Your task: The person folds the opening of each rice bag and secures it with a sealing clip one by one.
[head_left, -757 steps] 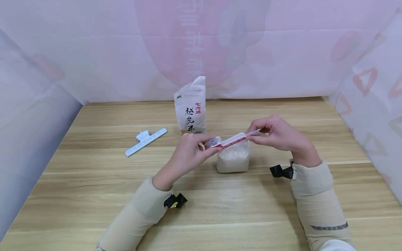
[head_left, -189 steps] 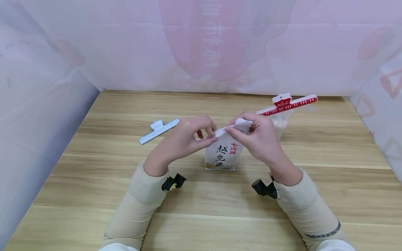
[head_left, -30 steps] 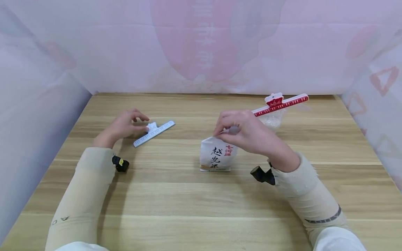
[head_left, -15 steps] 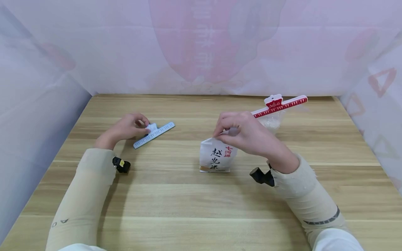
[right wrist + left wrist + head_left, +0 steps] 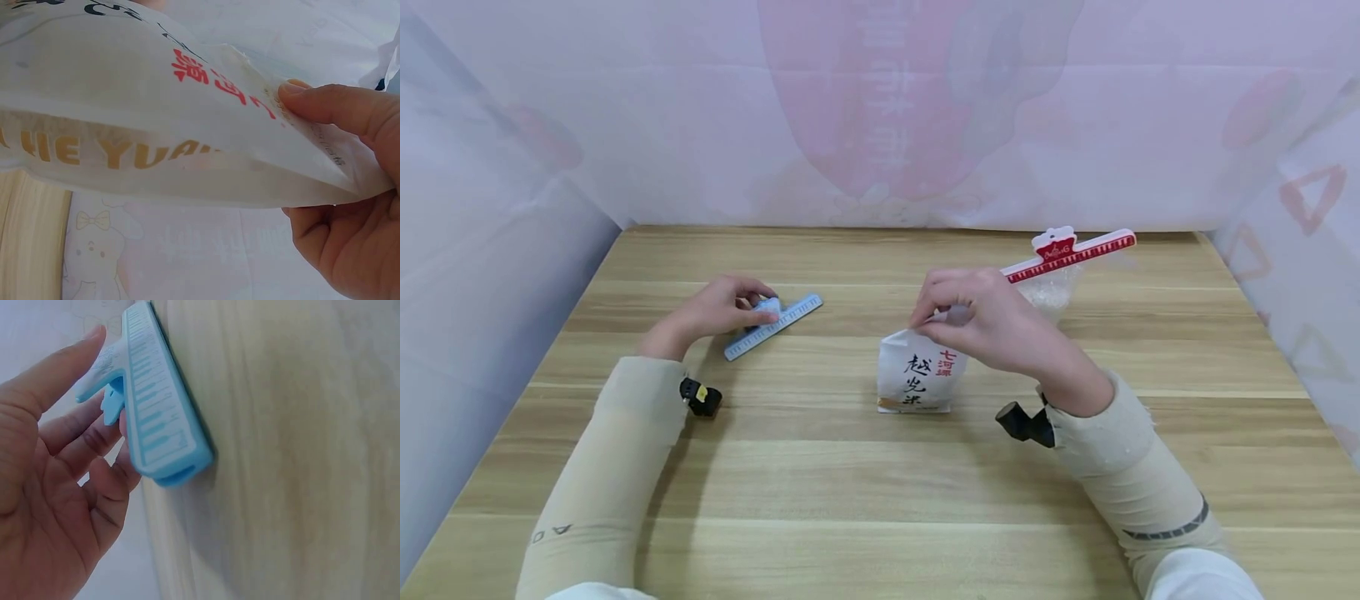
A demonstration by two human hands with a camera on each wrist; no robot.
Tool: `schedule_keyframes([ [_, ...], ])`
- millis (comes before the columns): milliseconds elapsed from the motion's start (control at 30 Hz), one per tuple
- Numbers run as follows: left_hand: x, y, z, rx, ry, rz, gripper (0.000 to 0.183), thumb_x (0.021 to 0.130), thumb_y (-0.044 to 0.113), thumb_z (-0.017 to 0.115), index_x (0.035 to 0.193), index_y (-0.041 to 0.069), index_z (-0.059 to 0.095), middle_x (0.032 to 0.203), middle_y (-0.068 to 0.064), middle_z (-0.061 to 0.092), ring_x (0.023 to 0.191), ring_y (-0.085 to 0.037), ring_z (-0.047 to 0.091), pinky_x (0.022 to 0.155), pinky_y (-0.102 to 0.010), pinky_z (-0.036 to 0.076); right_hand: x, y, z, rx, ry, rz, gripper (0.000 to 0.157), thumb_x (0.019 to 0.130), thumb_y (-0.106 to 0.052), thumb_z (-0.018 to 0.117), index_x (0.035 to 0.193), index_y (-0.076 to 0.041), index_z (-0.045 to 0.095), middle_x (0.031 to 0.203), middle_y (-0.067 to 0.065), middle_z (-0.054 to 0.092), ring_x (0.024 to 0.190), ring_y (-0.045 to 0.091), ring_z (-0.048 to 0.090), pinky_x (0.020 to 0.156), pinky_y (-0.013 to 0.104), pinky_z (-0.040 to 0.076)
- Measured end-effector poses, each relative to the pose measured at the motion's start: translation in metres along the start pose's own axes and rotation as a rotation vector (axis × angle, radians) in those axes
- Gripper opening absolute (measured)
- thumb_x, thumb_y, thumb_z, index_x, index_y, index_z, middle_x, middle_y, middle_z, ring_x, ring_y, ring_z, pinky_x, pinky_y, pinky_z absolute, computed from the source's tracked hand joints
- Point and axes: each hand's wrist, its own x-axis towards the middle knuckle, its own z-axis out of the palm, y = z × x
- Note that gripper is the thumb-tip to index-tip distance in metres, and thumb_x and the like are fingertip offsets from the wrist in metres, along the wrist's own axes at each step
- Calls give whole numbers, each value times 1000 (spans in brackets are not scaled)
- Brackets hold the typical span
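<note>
At the left, my left hand [image 5: 722,307] pinches the handle of a light-blue bag clip [image 5: 775,327]. In the left wrist view the thumb lies on one side of the blue clip's [image 5: 156,394] handle and fingers are behind it; its long bar carries a piano-key pattern. My right hand [image 5: 988,312] pinches the folded top of a white rice bag [image 5: 917,373] standing upright at the middle of the table. In the right wrist view the thumb presses the front of the bag [image 5: 125,75], with the other fingers behind it. Part of the fold is hidden by the hand.
Behind my right hand stands a clear bag of rice [image 5: 1051,293], closed by a red and white bag clip [image 5: 1063,255] whose long bar sticks out to the right. The wooden table [image 5: 820,500] ends at printed cloth walls [image 5: 700,150] at the back and sides.
Over the last second my left hand has closed on the blue clip's handle and shifted it slightly right. Earlier, both hands folded the white bag's top; before that they worked on the clear bag.
</note>
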Motion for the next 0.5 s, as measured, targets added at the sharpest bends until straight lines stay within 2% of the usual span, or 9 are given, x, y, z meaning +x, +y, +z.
schedule_keyframes([
  [167, 0, 1, 4, 3, 2, -8, 47, 92, 38, 71, 124, 4, 65, 103, -10, 62, 86, -22, 51, 70, -28, 44, 0, 0, 0, 0, 4, -5, 13, 84, 6, 72, 82, -7, 74, 86, 0, 69, 82, 10, 63, 76, 28, 57],
  [400, -7, 9, 5, 20, 6, 21, 40, 95, 32, 68, 122, 3, 65, 103, -11, 62, 88, -23, 50, 73, -32, 44, 0, 1, 0, -15, 9, -11, 14, 85, 5, 72, 82, -8, 74, 86, 0, 69, 81, 10, 62, 74, 26, 56],
  [500, -10, 12, 5, 17, 11, 38, 37, 96, 30, 66, 121, 3, 64, 108, -12, 63, 94, -24, 53, 79, -34, 45, 0, 1, 0, -20, 12, -10, 14, 85, 5, 72, 81, -8, 74, 85, -1, 69, 80, 9, 61, 73, 25, 55],
])
